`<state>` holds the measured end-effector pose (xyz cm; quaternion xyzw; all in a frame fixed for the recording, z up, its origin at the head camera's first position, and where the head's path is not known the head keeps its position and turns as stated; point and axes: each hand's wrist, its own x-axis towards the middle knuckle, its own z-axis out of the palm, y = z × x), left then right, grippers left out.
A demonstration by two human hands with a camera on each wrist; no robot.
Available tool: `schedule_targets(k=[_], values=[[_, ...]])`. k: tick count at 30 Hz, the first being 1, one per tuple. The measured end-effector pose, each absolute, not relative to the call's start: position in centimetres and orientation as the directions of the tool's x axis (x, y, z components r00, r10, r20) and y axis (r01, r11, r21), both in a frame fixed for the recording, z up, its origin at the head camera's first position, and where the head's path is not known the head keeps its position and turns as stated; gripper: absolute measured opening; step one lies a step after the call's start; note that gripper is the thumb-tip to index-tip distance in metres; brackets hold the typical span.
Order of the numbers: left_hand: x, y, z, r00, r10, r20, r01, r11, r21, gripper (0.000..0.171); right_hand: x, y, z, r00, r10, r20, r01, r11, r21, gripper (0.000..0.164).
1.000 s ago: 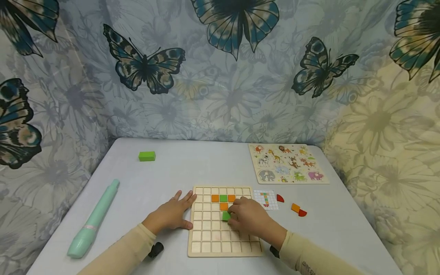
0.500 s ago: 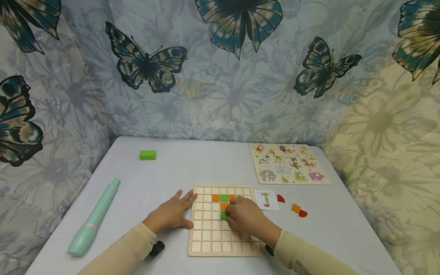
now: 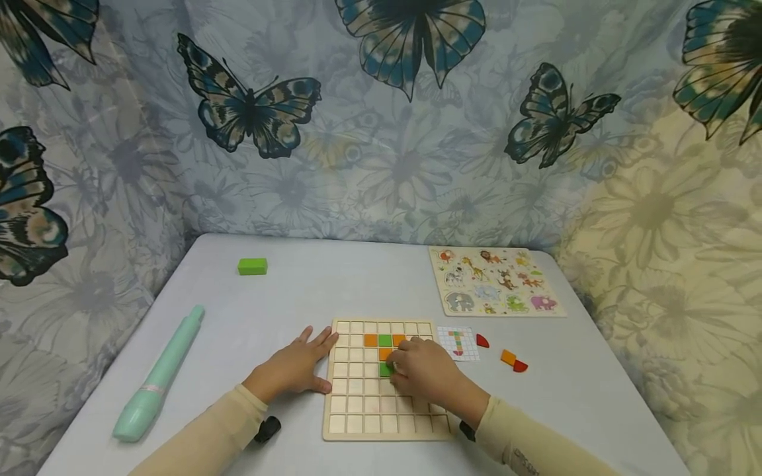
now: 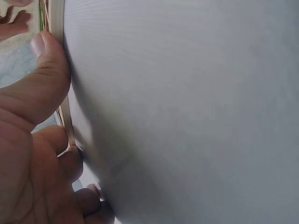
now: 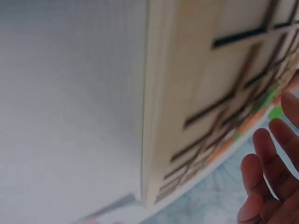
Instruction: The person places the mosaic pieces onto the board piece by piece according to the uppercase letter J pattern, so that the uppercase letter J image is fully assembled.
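A wooden grid board (image 3: 347, 423) lies on the table in front of me. Orange and green square tiles form a row in its upper part, with an orange tile (image 3: 385, 354) below them. Under that one, a green square tile (image 3: 385, 369) lies squared up with its cell. My right hand (image 3: 425, 370) pinches this green tile at its right side, partly covering it; its other fingers hang loose in the right wrist view. My left hand (image 3: 292, 367) is spread at the board's left edge, thumb and fingertips touching the rim, as the left wrist view also shows.
Right of the board lie a small pattern card (image 3: 458, 344), a red quarter-round piece (image 3: 482, 340), an orange tile (image 3: 508, 357) and another red piece (image 3: 520, 365). Farther back are an animal puzzle (image 3: 497, 284) and a green block (image 3: 253, 266). A mint-green bottle-like object (image 3: 157, 377) lies left.
The green tile has shifted slightly left and straightened into line with its cell, my right hand moving with it. My left hand stays at the board's edge.
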<state>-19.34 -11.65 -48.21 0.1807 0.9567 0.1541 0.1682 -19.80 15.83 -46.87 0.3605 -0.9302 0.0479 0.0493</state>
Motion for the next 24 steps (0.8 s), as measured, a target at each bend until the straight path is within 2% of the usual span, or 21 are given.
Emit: schedule_targets(k=[2, 5, 9, 12, 14, 17, 20, 24], values=[[-19.3, -11.8, -48.2, -0.878, 0.400, -0.264, 0.294, 0.885, 0.361, 0.096, -19.8, 16.8, -46.3, -0.751, -0.645, 0.138, -0.658, 0.748, -0.083, 0.019], [-19.3, -11.9, -48.3, -0.876, 0.407, -0.259, 0.298, 0.879, 0.373, 0.097, -20.1, 19.7, -45.1, -0.817, -0.562, 0.131, -0.575, 0.811, -0.106, 0.021], [-19.5, -11.8, -48.7, -0.876, 0.415, -0.245, 0.311, 0.875, 0.372, 0.097, -20.9, 26.0, -44.3, -0.932, -0.360, 0.052, -0.362, 0.931, -0.046, 0.028], [-19.5, -11.8, -49.1, -0.883, 0.410, -0.227, 0.307, 0.873, 0.379, 0.100, -21.4, 30.6, -44.1, -0.979, -0.201, -0.029, -0.201, 0.979, 0.031, 0.030], [-19.4, -11.8, -49.4, -0.889, 0.403, -0.216, 0.301, 0.871, 0.387, 0.103, -21.6, 32.8, -44.2, -0.990, -0.111, -0.085, -0.114, 0.993, 0.039, 0.030], [-19.3, -11.8, -49.7, -0.895, 0.396, -0.206, 0.296, 0.871, 0.391, 0.107, -21.8, 34.7, -44.5, -0.986, -0.049, -0.157, -0.050, 0.999, 0.002, 0.029], [-19.4, -11.9, -49.8, -0.897, 0.394, -0.200, 0.296, 0.872, 0.390, 0.107, -22.0, 35.1, -45.0, -0.979, -0.036, -0.198, -0.026, 0.998, -0.051, 0.026], [-19.6, -12.0, -49.7, -0.894, 0.399, -0.203, 0.298, 0.870, 0.393, 0.106, -22.1, 34.7, -45.4, -0.978, -0.032, -0.206, -0.020, 0.998, -0.064, 0.024]])
